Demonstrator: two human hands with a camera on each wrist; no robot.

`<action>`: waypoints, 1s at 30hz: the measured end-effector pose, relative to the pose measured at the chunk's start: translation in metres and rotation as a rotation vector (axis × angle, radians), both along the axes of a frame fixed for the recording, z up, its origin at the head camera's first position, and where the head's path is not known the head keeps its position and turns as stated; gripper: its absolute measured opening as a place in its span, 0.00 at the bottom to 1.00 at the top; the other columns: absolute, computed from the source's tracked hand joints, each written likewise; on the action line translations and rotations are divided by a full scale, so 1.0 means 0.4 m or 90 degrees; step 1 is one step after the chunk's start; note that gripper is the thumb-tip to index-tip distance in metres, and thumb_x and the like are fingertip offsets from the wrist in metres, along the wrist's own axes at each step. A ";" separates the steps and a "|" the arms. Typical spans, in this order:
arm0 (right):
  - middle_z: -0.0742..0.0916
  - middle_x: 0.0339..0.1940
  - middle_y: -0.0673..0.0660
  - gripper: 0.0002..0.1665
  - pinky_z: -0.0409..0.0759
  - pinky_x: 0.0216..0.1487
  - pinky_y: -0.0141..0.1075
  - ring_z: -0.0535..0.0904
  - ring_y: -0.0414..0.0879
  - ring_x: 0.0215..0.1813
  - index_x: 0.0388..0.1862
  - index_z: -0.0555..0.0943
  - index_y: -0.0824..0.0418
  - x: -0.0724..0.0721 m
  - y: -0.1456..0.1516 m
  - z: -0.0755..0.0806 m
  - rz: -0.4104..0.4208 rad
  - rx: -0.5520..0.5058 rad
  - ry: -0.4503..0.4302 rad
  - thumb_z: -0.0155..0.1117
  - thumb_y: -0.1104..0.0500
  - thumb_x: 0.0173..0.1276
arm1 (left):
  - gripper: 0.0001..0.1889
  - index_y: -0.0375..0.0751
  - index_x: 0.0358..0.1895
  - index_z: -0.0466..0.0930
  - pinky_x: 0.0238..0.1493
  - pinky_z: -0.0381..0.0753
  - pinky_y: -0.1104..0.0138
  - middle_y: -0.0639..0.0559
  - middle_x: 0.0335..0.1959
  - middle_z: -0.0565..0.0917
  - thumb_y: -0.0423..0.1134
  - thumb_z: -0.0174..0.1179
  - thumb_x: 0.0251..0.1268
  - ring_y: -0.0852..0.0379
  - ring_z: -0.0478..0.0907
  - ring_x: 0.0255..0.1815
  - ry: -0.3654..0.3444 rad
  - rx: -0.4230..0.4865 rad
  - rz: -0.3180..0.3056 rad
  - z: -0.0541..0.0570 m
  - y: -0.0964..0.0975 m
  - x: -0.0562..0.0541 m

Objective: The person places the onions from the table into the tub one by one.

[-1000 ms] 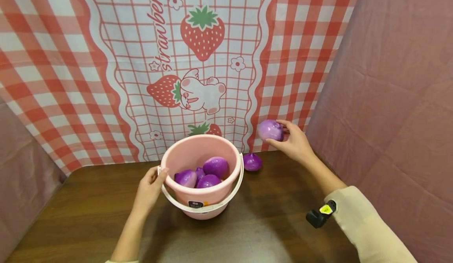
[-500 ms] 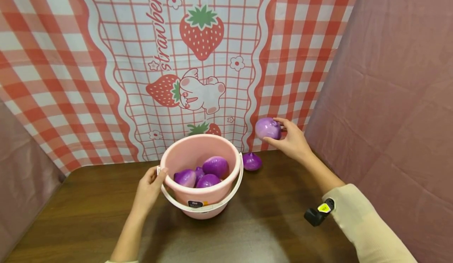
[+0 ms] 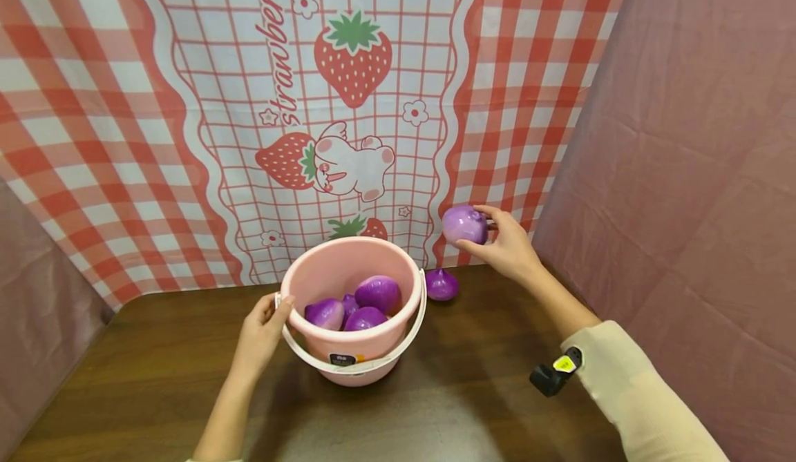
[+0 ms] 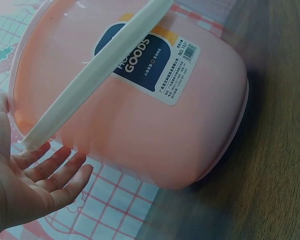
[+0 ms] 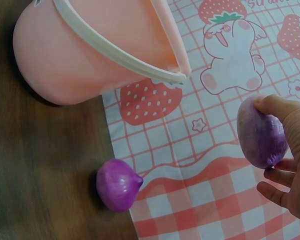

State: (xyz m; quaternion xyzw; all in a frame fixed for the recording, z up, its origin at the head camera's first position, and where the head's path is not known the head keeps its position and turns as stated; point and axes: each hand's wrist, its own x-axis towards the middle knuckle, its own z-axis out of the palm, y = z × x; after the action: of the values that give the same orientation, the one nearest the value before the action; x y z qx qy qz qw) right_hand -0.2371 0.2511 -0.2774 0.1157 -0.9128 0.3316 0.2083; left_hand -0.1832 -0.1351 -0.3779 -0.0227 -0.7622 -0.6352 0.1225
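Observation:
A pink bucket (image 3: 348, 344) with a white handle (image 3: 407, 338) stands on the table, several purple onions (image 3: 378, 295) inside it. On its left side my left hand (image 3: 260, 334) holds the rim, thumb over the edge and fingers along the outer wall, as the left wrist view also shows. My right hand (image 3: 510, 248) pinches a paler purple onion (image 3: 463, 226) between thumb and fingers, in the air to the right of the bucket and above its rim. One more purple onion (image 5: 117, 185) lies on the table right of the bucket, below the held one.
The brown wooden table (image 3: 155, 372) ends at the back against a hanging red-and-white checked cloth (image 3: 516, 89) printed with strawberries. Plain pink cloths (image 3: 690, 158) hang on both sides. A black device (image 3: 556, 373) is worn at the right wrist.
My right hand has moved slightly left with the onion, a little closer to the bucket. The left hand and the bucket stay in place.

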 end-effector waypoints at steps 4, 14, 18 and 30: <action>0.77 0.55 0.65 0.44 0.80 0.48 0.52 0.77 0.60 0.53 0.64 0.68 0.61 -0.001 -0.009 0.002 0.003 -0.003 -0.004 0.74 0.48 0.51 | 0.17 0.32 0.52 0.73 0.32 0.77 0.74 0.71 0.24 0.77 0.42 0.52 0.69 0.70 0.75 0.28 -0.001 0.000 0.000 0.000 0.000 0.001; 0.77 0.56 0.66 0.43 0.80 0.49 0.53 0.77 0.61 0.54 0.64 0.68 0.62 -0.001 -0.030 0.012 0.022 -0.001 -0.001 0.74 0.48 0.52 | 0.17 0.33 0.52 0.74 0.33 0.77 0.75 0.69 0.26 0.77 0.42 0.52 0.69 0.71 0.75 0.29 -0.002 -0.008 0.005 -0.001 -0.001 0.002; 0.77 0.57 0.65 0.43 0.80 0.49 0.53 0.77 0.60 0.55 0.63 0.68 0.62 -0.001 -0.037 0.016 0.027 -0.006 0.005 0.74 0.48 0.51 | 0.17 0.32 0.52 0.73 0.32 0.77 0.75 0.69 0.26 0.77 0.42 0.52 0.69 0.71 0.76 0.28 0.000 0.001 -0.001 0.000 -0.001 0.001; 0.78 0.55 0.65 0.43 0.79 0.50 0.54 0.76 0.59 0.55 0.63 0.69 0.63 -0.003 -0.057 0.023 0.041 0.001 0.009 0.74 0.49 0.51 | 0.17 0.31 0.52 0.74 0.33 0.78 0.74 0.57 0.31 0.81 0.41 0.52 0.69 0.70 0.76 0.29 0.002 0.001 0.000 0.000 0.000 -0.001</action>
State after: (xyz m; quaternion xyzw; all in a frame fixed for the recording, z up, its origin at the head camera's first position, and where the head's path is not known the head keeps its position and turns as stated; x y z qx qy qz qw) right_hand -0.2382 0.2282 -0.2680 0.1476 -0.9074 0.3368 0.2035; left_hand -0.1836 -0.1352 -0.3781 -0.0236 -0.7616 -0.6357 0.1236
